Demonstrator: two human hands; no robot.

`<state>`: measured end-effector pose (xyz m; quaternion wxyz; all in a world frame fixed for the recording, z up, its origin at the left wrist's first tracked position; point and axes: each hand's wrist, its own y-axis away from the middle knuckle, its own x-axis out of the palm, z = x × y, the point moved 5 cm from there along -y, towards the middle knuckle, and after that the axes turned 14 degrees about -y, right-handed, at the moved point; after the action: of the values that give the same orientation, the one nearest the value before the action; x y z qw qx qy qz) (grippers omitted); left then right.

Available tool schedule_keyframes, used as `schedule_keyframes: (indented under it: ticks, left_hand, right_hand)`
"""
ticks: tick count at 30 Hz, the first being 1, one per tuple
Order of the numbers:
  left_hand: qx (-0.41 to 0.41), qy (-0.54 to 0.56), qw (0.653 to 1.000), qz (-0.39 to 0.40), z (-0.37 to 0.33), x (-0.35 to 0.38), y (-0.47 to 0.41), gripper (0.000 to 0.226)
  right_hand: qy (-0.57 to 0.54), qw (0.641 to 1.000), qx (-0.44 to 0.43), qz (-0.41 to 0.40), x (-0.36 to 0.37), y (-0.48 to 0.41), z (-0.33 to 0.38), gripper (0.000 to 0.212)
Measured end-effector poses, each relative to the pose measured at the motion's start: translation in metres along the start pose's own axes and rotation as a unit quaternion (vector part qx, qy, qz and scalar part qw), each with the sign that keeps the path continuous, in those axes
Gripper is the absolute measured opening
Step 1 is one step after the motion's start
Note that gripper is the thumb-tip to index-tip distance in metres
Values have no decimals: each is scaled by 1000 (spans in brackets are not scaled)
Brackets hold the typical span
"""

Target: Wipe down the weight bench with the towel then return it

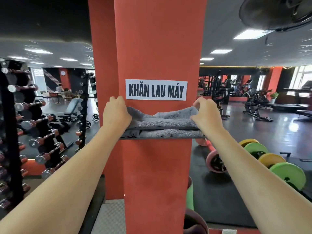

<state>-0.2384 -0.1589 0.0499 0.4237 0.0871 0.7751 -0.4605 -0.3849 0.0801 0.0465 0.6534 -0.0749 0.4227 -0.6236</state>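
— Towel [162, 119]?
— Lying grey and folded on the rack [162, 137], against the red post [157, 48].
— Hands?
— Left hand [116, 114] pinching its left end, right hand [206, 115] pinching its right end.

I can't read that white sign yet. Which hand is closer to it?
Left. The left hand sits just below the white sign's left corner; the right hand is further off its right end.

A towel [162, 121] lies on a shelf [162, 137] fixed to a pillar [158, 48], below a sign [156, 89]. Dumbbells [33, 122] stand left; weight plates [263, 157] right.
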Motion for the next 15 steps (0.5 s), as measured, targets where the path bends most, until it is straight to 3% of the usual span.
schedule_keyframes:
  ticks: [2,4,7,9,13,15]
  left_hand:
    - [52,-16,997,-55,-10,-8,5,20]
    - [98,40,994,-24,-18,-9,10,10]
    - [134,49,986,83,-23,4,16,29]
    - [145,37,985,85,-23,4,24,42]
    - [172,137,972,-81,-32,-20,55,44]
    - [185,213,955,-91,-45,-30,82,48]
  right_hand:
    - [16,997,-70,-6,-1,5,9,20]
    - [-1,992,-122,34,4,8,17,6]
    - [39,981,-130,142,17,12,18,36]
    - [31,977,-139,159,16,19,16,47]
    - [-191,962,-181,77,-12,48,20,24]
    - [-293,936,-191,39,-25,72,20,21]
